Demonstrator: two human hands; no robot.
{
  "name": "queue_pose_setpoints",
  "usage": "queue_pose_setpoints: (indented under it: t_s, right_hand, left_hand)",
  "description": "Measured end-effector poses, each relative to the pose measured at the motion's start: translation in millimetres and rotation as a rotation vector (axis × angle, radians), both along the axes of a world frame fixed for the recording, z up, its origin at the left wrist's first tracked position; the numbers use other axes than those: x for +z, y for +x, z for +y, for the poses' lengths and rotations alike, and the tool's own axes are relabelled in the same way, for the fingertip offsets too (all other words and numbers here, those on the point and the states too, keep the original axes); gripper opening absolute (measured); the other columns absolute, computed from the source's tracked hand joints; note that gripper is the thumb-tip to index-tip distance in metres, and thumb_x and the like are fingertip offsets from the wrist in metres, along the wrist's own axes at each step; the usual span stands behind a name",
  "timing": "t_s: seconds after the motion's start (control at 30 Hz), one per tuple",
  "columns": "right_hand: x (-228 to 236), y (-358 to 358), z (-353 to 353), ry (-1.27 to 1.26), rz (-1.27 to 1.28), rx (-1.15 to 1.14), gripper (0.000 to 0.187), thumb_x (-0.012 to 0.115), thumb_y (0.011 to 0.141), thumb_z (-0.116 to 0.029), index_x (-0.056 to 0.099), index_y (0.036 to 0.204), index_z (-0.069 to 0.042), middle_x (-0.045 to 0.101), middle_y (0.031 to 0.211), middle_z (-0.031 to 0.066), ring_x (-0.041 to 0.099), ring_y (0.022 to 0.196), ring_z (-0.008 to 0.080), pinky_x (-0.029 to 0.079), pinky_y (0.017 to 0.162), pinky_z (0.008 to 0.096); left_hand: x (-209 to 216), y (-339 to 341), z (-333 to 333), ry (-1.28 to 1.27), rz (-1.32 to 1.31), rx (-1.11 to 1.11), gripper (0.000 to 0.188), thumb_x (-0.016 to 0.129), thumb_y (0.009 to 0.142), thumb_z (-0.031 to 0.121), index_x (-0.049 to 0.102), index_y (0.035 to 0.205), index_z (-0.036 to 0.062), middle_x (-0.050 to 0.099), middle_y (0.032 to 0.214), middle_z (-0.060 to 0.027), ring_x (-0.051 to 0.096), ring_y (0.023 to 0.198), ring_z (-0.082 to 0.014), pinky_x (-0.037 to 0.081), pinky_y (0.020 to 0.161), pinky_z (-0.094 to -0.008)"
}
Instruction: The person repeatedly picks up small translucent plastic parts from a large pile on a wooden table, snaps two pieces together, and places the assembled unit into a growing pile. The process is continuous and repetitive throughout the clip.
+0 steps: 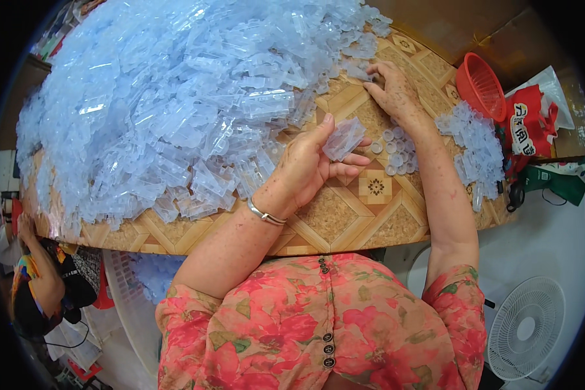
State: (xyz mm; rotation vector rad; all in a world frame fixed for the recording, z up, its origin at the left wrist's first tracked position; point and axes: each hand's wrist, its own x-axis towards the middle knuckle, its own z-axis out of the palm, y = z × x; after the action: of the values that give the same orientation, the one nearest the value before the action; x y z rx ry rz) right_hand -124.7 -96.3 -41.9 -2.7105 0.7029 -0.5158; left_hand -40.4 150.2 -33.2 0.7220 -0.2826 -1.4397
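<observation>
My left hand (309,159) is turned partly palm up, with a clear plastic piece (344,138) held against the fingers under the thumb; it may be more than one piece. A metal bangle (266,213) circles that wrist. Farther to the right, my right hand (395,93) reaches to the edge of a large heap of clear bluish plastic pieces (175,110). Its thumb and forefinger are apart beside loose clear pieces (356,69). Between my forearms lies a cluster of small round clear caps (398,153).
Another small pile of clear pieces (478,143) lies right of my right forearm on the patterned table (344,224). Beyond it are a red plastic basket (481,86) and a red bag (530,120). A white fan (526,328) stands lower right. Another person's arm (42,273) shows at left.
</observation>
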Motion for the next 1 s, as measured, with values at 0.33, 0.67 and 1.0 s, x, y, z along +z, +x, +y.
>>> queue_pose_setpoints:
  t_s: [0.33, 0.67, 1.0]
  right_hand:
    - [28, -39, 51, 0.256, -0.194, -0.029, 0.009, 0.065, 0.088, -0.006, 0.064, 0.095, -0.002, 0.064, 0.100, 0.0098, 0.067, 0.087, 0.0211, 0.051, 0.076, 0.0346]
    - [45, -102, 95, 0.417, -0.470, 0.004, 0.013, 0.063, 0.085, 0.005, 0.064, 0.097, 0.000, 0.063, 0.112, 0.0070, 0.063, 0.099, 0.0157, 0.050, 0.089, 0.0303]
    - [26, -103, 141, 0.724, -0.539, 0.050, 0.018, 0.062, 0.086, 0.009, 0.064, 0.101, -0.001, 0.062, 0.113, 0.0053, 0.062, 0.100, 0.0125, 0.050, 0.088, 0.0275]
  left_hand:
    - [1, -2, 1, 0.029, -0.043, 0.045, 0.058, 0.031, 0.110, 0.042, 0.044, 0.141, -0.0048, 0.064, 0.127, -0.0249, 0.072, 0.097, -0.0271, 0.062, 0.078, -0.0320]
    - [-1, -3, 2, 0.010, -0.137, 0.063, 0.057, 0.037, 0.109, 0.041, 0.050, 0.133, -0.0083, 0.066, 0.119, -0.0225, 0.071, 0.098, -0.0274, 0.060, 0.084, -0.0361]
    - [4, -9, 0, 0.007, -0.042, -0.018, 0.049, 0.048, 0.107, 0.033, 0.050, 0.140, -0.0021, 0.062, 0.131, -0.0154, 0.065, 0.116, -0.0268, 0.058, 0.095, -0.0409]
